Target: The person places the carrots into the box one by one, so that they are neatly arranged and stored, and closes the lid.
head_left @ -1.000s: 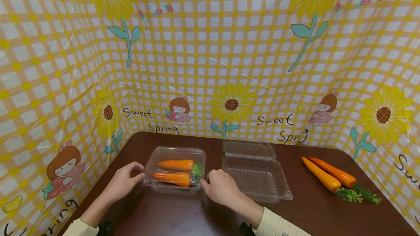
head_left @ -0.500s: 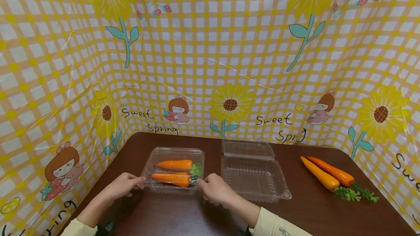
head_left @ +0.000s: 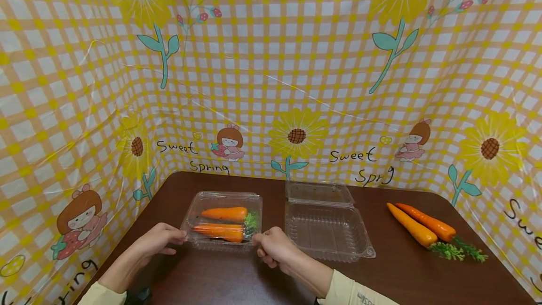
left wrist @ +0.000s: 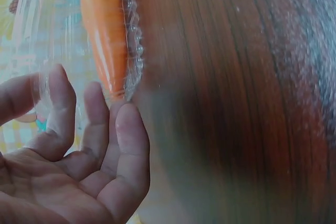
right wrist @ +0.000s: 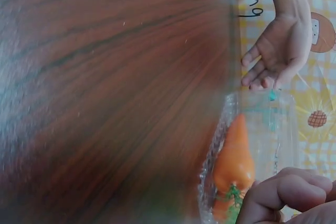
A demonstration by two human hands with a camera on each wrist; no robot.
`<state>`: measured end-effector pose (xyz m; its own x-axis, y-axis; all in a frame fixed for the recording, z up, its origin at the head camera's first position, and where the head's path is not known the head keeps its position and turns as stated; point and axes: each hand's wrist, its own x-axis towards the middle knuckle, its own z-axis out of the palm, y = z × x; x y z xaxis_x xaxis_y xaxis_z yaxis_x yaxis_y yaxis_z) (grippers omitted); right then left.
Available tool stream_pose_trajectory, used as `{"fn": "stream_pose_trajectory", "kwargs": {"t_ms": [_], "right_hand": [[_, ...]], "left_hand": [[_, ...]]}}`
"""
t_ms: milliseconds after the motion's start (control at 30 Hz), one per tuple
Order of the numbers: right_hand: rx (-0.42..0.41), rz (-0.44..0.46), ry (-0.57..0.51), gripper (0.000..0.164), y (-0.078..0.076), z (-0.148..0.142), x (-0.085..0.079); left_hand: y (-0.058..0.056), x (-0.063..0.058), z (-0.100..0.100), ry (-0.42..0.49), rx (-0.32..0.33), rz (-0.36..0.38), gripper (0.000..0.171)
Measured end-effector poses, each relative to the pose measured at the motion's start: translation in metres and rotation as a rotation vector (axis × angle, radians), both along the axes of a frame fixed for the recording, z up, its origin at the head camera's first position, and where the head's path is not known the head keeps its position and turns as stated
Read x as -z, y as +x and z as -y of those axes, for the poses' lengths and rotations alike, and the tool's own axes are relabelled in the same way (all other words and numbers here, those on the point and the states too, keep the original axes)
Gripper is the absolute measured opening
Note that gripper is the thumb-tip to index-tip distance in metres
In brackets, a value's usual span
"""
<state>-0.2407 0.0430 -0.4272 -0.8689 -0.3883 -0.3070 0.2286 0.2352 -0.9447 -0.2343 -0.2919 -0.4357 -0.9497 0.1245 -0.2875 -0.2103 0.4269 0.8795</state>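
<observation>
A clear plastic clamshell container (head_left: 224,195) sits left of centre on the table, its lid over the base. Inside lie orange carrots (head_left: 224,213) with green tops at the right end. At its front left corner my left hand (head_left: 154,241) pinches the plastic edge between thumb and index finger (left wrist: 60,103), the other fingers loosely bent. My right hand (head_left: 277,246) grips the front right corner, thumb and index finger together and the remaining fingers curled. In the right wrist view, that hand's fingers (right wrist: 289,192) partly hide the container.
Right of the hands stands a second clear clamshell container (head_left: 328,229), its lid (head_left: 319,193) laid back. Two more carrots (head_left: 412,225) with leafy tops lie at the table's right. A checked, flower-printed cloth (head_left: 254,84) walls in the dark brown table (head_left: 220,281).
My left hand has moved from the container's left side to its front left corner. The right hand has shifted slightly left and down at the front right corner. Both carrot groups stay put.
</observation>
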Motion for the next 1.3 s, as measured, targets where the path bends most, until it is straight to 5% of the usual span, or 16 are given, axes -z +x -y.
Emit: {"fn": "stream_pose_trajectory", "kwargs": {"t_ms": [267,967,1300], "right_hand": [[0.069,0.008,-0.069,0.015,0.003,0.009,0.004],[0.140,-0.022,-0.080,0.049,0.003,0.021,0.008],[0.156,-0.030,-0.064,0.046,0.003,0.020,0.010]], "left_hand": [[-0.002,0.003,-0.001,0.030,-0.038,-0.002,0.034],[-0.001,0.007,-0.001,0.103,-0.093,-0.020,0.025],[0.000,0.009,-0.001,0.067,-0.135,-0.005,0.031]]}}
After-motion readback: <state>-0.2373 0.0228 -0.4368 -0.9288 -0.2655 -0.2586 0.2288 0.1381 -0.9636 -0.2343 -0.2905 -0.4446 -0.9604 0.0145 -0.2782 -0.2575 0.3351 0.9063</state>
